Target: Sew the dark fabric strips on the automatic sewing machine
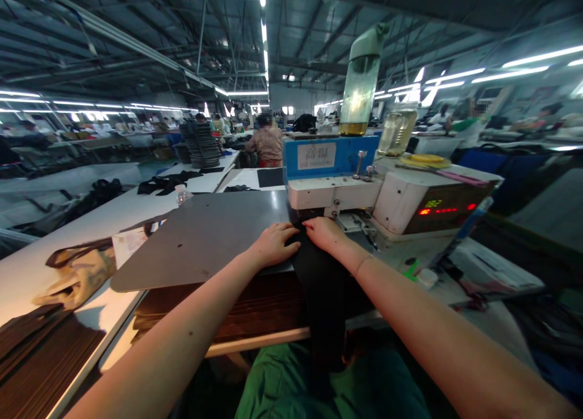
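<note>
A long strip of black fabric (321, 285) runs from the sewing machine's working end (334, 194) down over the table edge to the lap. My left hand (273, 244) lies on the grey metal plate (204, 231), fingers stretched and thumb apart, with the tips at the strip's left edge. My right hand (325, 234) is closed on the strip close under the machine head, thumb and fingers pinched together at its upper end. The needle area is hidden in shadow behind the fingers.
Brown stacked pieces (259, 313) lie beneath the plate, with more at the left (40, 352). A control box (437, 200) with red lights stands right of the machine. Bottles (359, 91) rest on top. A person (265, 143) is working further back.
</note>
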A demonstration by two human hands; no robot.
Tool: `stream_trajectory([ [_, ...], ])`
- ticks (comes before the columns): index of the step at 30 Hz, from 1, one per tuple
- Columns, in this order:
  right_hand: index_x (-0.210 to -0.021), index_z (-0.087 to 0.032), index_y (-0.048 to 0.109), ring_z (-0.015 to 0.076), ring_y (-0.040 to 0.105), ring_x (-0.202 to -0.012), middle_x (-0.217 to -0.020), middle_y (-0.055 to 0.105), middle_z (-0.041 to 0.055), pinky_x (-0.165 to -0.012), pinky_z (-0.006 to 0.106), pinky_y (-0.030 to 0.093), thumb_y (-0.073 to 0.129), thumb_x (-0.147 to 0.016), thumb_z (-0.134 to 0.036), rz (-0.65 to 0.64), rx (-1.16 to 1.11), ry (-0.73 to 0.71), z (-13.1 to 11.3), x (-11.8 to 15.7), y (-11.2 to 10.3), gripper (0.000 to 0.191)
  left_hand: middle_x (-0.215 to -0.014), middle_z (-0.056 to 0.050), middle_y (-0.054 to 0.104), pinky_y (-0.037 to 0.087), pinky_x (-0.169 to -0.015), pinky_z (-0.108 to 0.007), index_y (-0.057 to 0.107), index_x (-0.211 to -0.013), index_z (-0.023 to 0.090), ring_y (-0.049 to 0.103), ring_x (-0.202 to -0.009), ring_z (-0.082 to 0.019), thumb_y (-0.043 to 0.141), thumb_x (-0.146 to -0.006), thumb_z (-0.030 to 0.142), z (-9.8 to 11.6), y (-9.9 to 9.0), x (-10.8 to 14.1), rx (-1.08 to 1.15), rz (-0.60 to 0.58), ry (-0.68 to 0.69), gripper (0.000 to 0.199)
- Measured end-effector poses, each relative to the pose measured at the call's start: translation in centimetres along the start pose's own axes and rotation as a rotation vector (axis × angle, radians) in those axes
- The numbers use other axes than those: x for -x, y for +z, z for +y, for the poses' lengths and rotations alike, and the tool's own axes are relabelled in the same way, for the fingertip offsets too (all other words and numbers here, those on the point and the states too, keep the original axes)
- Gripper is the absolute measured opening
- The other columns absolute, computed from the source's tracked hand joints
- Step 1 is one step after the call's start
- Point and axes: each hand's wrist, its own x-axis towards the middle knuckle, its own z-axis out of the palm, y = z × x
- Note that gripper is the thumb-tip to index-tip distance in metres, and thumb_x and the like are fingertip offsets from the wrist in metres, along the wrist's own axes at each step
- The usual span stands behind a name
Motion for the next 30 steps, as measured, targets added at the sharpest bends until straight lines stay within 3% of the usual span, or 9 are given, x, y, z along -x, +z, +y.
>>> stream_trajectory([
  [10,-0.108,-0.015,0.063,0.0184,0.058,-0.102,-0.11,0.064,0.0083,-0.089,0.025,0.042,0.041,-0.083,-0.015,0.036,-0.012,0.036,0.4,-0.5,0.7,0.034,-0.127,-0.009,0.048,0.033,-0.101,-0.037,0.051,-0.121,0.017,0.043,-0.117,-0.023,0.043,-0.084,0.037,-0.5,0.0,-0.3,-0.007,-0.021,-0.005,0.043],
  [17,-0.101,-0.018,0.065,0.0201,0.062,-0.092,-0.1,0.068,0.0074,-0.078,0.026,0.045,0.045,-0.083,-0.025,0.101,0.018,0.085,0.2,-0.3,0.8,0.028,-0.128,-0.01,0.048,0.032,-0.102,-0.036,0.051,-0.122,0.016,0.042,-0.118,-0.023,0.042,-0.085,0.037,-1.1,0.4,-0.6,0.002,-0.002,0.002,0.043],
  [30,-0.097,-0.017,0.066,0.0197,0.062,-0.089,-0.099,0.068,0.0081,-0.075,0.026,0.044,0.041,-0.085,-0.022,0.093,0.101,0.063,-0.1,-0.1,0.9,0.028,-0.125,-0.011,0.05,0.033,-0.102,-0.036,0.053,-0.119,0.015,0.044,-0.116,-0.023,0.044,-0.085,0.037,-0.8,0.4,-0.4,0.023,0.025,0.028,0.041],
])
